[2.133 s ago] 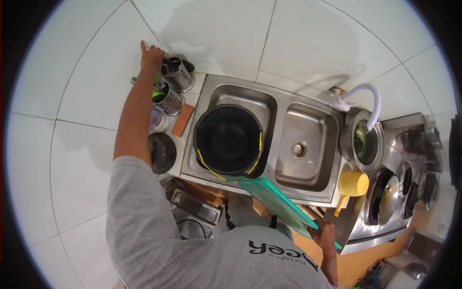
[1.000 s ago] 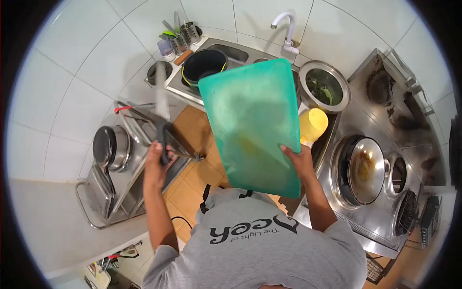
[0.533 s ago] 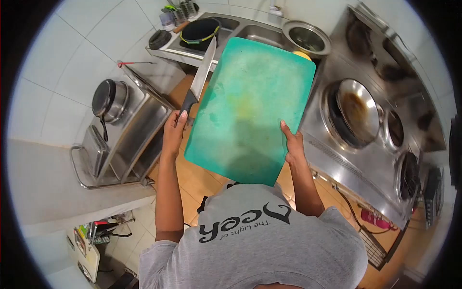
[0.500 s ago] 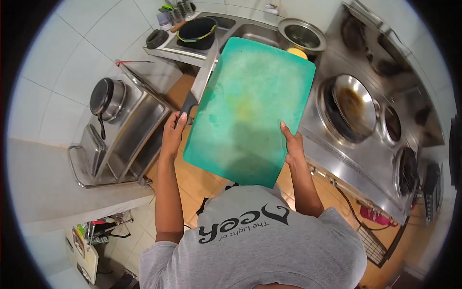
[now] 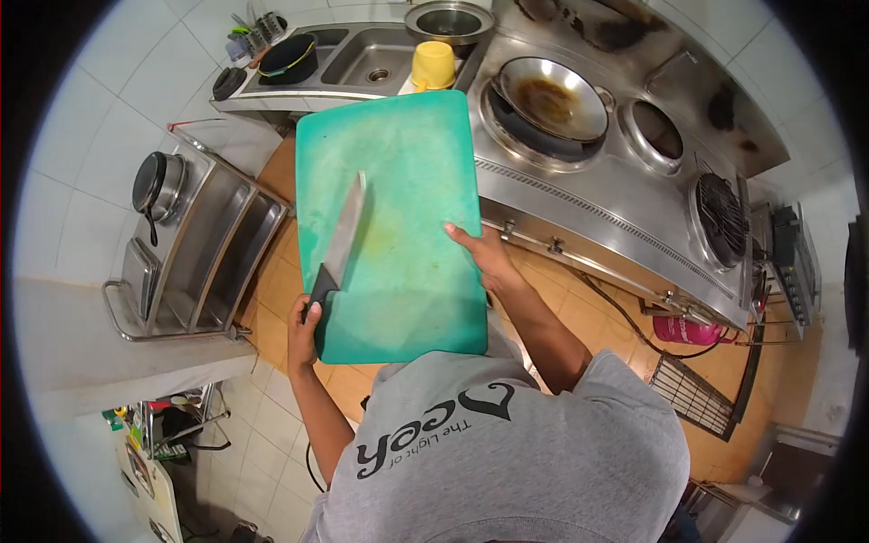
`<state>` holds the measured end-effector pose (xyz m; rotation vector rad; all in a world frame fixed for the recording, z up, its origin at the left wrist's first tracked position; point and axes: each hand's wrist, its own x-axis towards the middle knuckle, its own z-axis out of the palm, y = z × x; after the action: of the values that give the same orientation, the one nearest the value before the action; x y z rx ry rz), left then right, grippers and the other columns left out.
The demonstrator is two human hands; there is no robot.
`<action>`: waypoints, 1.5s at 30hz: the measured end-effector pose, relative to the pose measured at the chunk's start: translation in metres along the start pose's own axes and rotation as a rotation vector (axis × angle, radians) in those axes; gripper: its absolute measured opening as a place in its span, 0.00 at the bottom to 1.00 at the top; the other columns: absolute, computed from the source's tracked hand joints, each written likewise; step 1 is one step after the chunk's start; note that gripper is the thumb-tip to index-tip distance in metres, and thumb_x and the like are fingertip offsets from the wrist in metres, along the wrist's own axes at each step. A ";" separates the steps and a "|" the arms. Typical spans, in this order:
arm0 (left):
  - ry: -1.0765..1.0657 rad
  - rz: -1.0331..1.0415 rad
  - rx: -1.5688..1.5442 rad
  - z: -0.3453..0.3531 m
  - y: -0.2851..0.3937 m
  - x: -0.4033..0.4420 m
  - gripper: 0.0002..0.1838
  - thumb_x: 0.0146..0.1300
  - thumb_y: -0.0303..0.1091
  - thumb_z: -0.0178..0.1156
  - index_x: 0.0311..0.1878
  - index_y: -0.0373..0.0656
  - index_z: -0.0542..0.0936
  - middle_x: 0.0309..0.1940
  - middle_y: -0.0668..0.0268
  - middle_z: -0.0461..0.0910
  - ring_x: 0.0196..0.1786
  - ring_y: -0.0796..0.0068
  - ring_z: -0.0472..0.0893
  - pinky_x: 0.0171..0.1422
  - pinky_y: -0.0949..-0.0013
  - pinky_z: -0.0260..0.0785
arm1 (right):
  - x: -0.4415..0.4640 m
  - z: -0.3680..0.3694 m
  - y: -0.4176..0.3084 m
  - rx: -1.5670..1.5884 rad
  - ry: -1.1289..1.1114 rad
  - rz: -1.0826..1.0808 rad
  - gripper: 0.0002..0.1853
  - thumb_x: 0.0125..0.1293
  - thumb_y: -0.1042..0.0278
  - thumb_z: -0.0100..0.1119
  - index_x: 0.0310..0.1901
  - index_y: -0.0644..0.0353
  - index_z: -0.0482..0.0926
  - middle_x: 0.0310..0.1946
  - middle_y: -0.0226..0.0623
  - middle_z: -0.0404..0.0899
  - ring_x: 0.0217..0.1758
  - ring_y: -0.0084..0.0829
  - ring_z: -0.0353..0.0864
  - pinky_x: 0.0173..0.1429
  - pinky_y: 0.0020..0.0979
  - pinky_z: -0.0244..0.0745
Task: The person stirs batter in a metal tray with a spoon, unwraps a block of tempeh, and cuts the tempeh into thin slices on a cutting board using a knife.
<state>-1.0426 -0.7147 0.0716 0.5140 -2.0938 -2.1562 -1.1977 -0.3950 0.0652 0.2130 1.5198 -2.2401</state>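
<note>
A large green cutting board [image 5: 407, 163] is held up in front of my body, its face stained pale and yellowish in the middle. Lying across its left part is a kitchen knife [image 5: 347, 226], blade pointing up and away, black handle towards me. My left hand [image 5: 305, 328] is closed around the knife handle at the board's lower left edge. It is hidden whether those fingers also grip the board. On the right edge, my right hand [image 5: 482, 252] grips the board, thumb on top and the other fingers out of sight underneath.
A steel stove [image 5: 579, 195] with a wok [image 5: 554, 98] stands right. Behind the board are a sink [image 5: 371, 59], a yellow container [image 5: 433, 65] and a black basin [image 5: 288, 60]. A steel rack [image 5: 204, 262] with a pot [image 5: 163, 185] is left; a pink gas cylinder [image 5: 683, 330] sits low right.
The board has shifted left in view and turned straighter. The knife, earlier beside the board's left edge, now lies over its face. More of the stove and yellow container shows.
</note>
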 end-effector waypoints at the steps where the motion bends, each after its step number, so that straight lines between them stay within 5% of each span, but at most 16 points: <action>1: 0.034 0.008 -0.020 0.011 -0.007 -0.011 0.16 0.69 0.47 0.61 0.43 0.43 0.77 0.34 0.76 0.69 0.38 0.83 0.67 0.45 0.76 0.60 | -0.006 -0.012 -0.003 0.007 -0.014 0.002 0.24 0.65 0.59 0.71 0.54 0.71 0.79 0.48 0.43 0.83 0.46 0.32 0.83 0.50 0.38 0.81; 6: 0.125 0.046 -0.089 0.104 -0.049 -0.045 0.17 0.70 0.48 0.61 0.49 0.44 0.77 0.38 0.75 0.74 0.42 0.82 0.71 0.48 0.75 0.63 | -0.038 -0.109 -0.034 -0.032 -0.025 -0.008 0.23 0.66 0.60 0.71 0.54 0.70 0.80 0.47 0.44 0.84 0.47 0.31 0.83 0.50 0.37 0.81; 11: 0.115 0.104 0.014 0.272 -0.055 -0.080 0.14 0.65 0.40 0.68 0.42 0.41 0.77 0.38 0.73 0.74 0.41 0.79 0.71 0.49 0.73 0.63 | -0.080 -0.246 -0.092 -0.077 0.043 -0.058 0.24 0.66 0.59 0.70 0.54 0.71 0.80 0.47 0.44 0.83 0.48 0.31 0.83 0.50 0.36 0.81; 13: -0.003 0.105 0.041 0.326 -0.064 -0.095 0.14 0.64 0.38 0.68 0.42 0.40 0.78 0.39 0.72 0.76 0.43 0.78 0.72 0.51 0.73 0.64 | -0.111 -0.308 -0.128 -0.086 0.058 0.061 0.25 0.66 0.58 0.70 0.55 0.71 0.79 0.47 0.44 0.83 0.48 0.31 0.84 0.50 0.35 0.81; 17: -0.207 0.172 0.074 0.431 -0.067 -0.117 0.12 0.62 0.33 0.69 0.43 0.36 0.80 0.44 0.67 0.77 0.47 0.75 0.76 0.53 0.71 0.67 | -0.182 -0.413 -0.151 -0.067 0.254 -0.057 0.25 0.67 0.58 0.70 0.55 0.71 0.79 0.47 0.43 0.83 0.46 0.31 0.84 0.49 0.35 0.81; 27: -0.694 0.193 0.085 0.604 -0.087 -0.205 0.15 0.59 0.31 0.72 0.40 0.31 0.78 0.53 0.57 0.77 0.54 0.67 0.77 0.58 0.69 0.68 | -0.410 -0.569 -0.095 0.137 0.763 -0.127 0.27 0.69 0.52 0.67 0.55 0.69 0.78 0.48 0.38 0.82 0.47 0.27 0.81 0.51 0.33 0.78; 45: -0.704 0.276 0.161 0.906 -0.147 -0.342 0.16 0.58 0.34 0.74 0.40 0.32 0.80 0.53 0.56 0.80 0.55 0.64 0.79 0.60 0.65 0.69 | -0.542 -0.882 -0.136 0.170 0.829 -0.205 0.28 0.69 0.49 0.67 0.56 0.70 0.78 0.51 0.39 0.82 0.52 0.28 0.79 0.56 0.33 0.75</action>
<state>-0.9699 0.2586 -0.0114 -0.5923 -2.4682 -2.2070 -0.8629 0.5936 0.0293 1.2093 1.7708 -2.6001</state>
